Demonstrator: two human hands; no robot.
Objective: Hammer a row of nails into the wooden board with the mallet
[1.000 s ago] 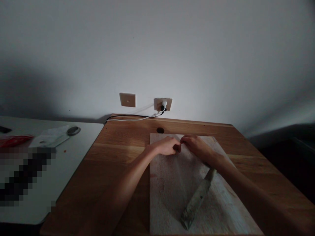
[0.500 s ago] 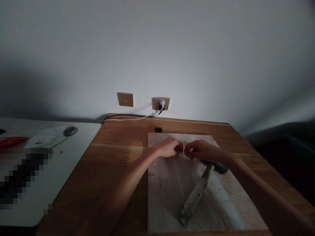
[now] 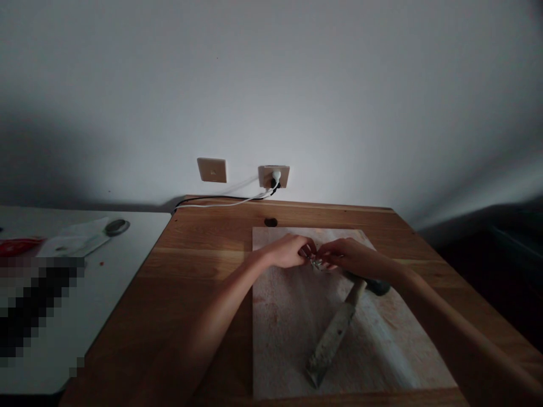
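Observation:
My left hand [image 3: 292,251] and my right hand [image 3: 348,255] meet over the far part of a pale cutting board [image 3: 292,333]. Both have their fingers curled and pinch a small pale thing [image 3: 316,263] between them; it is too small and dim to name. A large knife [image 3: 335,333] lies slanted on the board just below my right hand, blade toward me, its handle near my right wrist. A dark rounded object [image 3: 375,286] lies beside the knife handle.
The board rests on a wooden table [image 3: 199,260] against a white wall with a switch plate [image 3: 211,169] and a socket [image 3: 274,176] with plugged cables. A white table [image 3: 76,299] to the left carries a red item [image 3: 17,246], paper and a round grey object [image 3: 117,227].
My right hand has pulled slightly away from my left, and a small pale thing now shows between the fingertips. The view has shifted a little; the knife has stayed in place.

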